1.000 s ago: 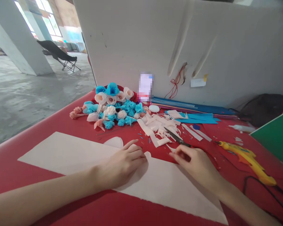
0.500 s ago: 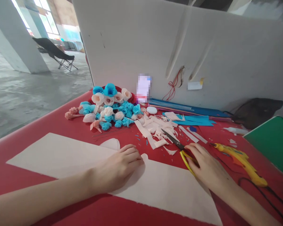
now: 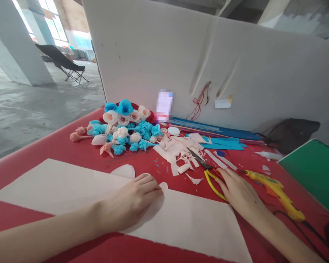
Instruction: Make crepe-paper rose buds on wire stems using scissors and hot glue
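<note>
A big pale wall [image 3: 153,54] stands behind the red counter [image 3: 57,140]. On the left, a black chair [image 3: 60,58] sits on the shiny gray floor [image 3: 24,113], near a thick post [image 3: 19,51]. Bright light fills the windows [image 3: 54,28] far back.

The left hand [image 3: 139,194] hides part of the long pale-pink paper sheet [image 3: 193,219]; coarse pixels blur the bright rectangular screen [image 3: 165,106].
</note>
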Available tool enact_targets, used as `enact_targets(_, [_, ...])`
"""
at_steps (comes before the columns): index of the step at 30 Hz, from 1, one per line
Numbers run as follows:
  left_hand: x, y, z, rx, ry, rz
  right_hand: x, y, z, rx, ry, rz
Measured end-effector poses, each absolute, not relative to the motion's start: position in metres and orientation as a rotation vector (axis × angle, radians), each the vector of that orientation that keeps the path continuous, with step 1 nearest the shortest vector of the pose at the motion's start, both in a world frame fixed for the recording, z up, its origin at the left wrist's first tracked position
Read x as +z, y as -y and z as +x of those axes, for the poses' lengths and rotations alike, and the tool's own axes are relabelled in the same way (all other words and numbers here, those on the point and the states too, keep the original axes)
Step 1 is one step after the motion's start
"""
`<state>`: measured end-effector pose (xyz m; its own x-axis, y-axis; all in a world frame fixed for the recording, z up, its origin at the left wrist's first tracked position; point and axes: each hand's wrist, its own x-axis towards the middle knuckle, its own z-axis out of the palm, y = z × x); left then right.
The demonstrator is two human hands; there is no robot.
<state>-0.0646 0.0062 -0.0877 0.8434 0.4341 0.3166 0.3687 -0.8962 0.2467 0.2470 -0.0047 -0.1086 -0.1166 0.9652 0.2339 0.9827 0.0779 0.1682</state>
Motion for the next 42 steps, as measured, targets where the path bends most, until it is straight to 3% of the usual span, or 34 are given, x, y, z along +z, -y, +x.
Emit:
enact_targets(8, [-0.088, -0.007, -0.064, 0.575, -0.621, 2.829, -0.071, -0.057, 0.242, -0.273, 2.279, -2.174])
enact_targets(20, [-0.088, -0.005, -0.064, 0.523, -0.655, 2.852, -0.083, -0.113, 0.256, 0.079, 2.227, -2.276])
enact_targets(33, [-0.087, -0.004, -0.064, 0.571, -0.641, 2.878, -0.048, -0.072, 0.249, 1.032, 2.028, -1.746])
enact_targets(37, [-0.087, -0.005, -0.063, 0.550, -0.658, 2.883, -0.056, -0.071, 0.244, 0.952, 2.068, -1.768])
enact_targets(42, [-0.087, -0.004, -0.063, 0.517, -0.684, 2.881, -0.067, -0.078, 0.228, 0.351, 2.081, -1.909])
